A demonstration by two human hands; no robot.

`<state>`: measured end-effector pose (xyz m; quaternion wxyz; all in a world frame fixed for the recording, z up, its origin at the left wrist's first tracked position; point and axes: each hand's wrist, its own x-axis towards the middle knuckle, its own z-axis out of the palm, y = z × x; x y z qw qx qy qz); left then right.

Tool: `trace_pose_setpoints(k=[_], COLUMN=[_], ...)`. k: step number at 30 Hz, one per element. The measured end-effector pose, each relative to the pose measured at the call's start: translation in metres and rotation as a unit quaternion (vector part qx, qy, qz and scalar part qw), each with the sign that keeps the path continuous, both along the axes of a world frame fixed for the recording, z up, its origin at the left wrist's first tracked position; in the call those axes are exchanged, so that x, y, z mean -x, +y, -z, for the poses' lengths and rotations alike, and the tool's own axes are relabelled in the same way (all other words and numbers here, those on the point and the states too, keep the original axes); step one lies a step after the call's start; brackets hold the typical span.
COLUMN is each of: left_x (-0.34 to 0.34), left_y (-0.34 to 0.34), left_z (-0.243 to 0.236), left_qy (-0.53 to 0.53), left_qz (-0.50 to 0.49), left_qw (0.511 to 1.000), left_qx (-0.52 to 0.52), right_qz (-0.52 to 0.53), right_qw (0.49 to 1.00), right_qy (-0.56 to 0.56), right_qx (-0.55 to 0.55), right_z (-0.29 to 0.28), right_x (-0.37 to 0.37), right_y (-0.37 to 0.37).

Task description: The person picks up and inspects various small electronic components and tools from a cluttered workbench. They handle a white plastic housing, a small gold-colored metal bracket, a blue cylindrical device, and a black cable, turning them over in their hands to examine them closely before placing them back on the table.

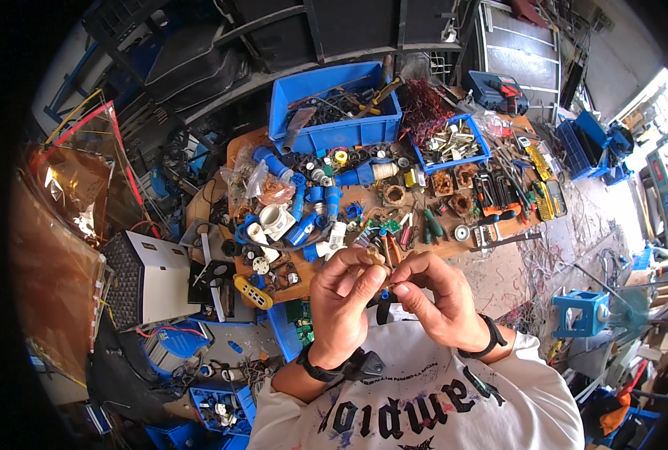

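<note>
My left hand [349, 296] is closed in a pinch on a small tan piece [374, 257], held above the front edge of the cluttered wooden table [503, 274]. My right hand [435, 296] is just beside it, thumb and index finger curled together at the piece's lower side; what lies between those fingertips is too small to make out. Orange-handled pliers [392, 244] and green circuit boards [371, 227] lie just beyond my fingers.
Pipe fittings [275, 221], a blue crate [334, 129], a tray of metal parts [452, 146] and hand tools [499, 195] crowd the table. A white-sided box [158, 277] stands at left, a blue-framed stand [578, 315] at right, parts bins [221, 412] below.
</note>
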<state>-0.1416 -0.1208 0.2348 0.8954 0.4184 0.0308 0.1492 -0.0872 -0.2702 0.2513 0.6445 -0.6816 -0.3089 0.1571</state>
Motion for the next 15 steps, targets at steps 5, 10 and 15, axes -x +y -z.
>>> trace_pose_setpoints(k=[5, 10, 15], left_x=[-0.002, -0.003, -0.003], left_y=[0.005, 0.004, 0.005], left_z=[0.001, -0.002, -0.003], left_qy=[0.027, 0.016, 0.017], left_qz=[0.045, 0.037, 0.036], left_qw=[0.999, 0.999, 0.999], left_qx=[0.012, 0.010, 0.006], right_qz=[0.023, 0.027, 0.031], right_qw=[0.998, 0.999, 0.993], right_qy=[-0.018, -0.038, -0.109], right_qx=[-0.052, -0.028, -0.012], right_z=[0.003, 0.004, -0.004], right_x=[-0.004, -0.008, -0.012], right_y=[0.003, 0.001, 0.002])
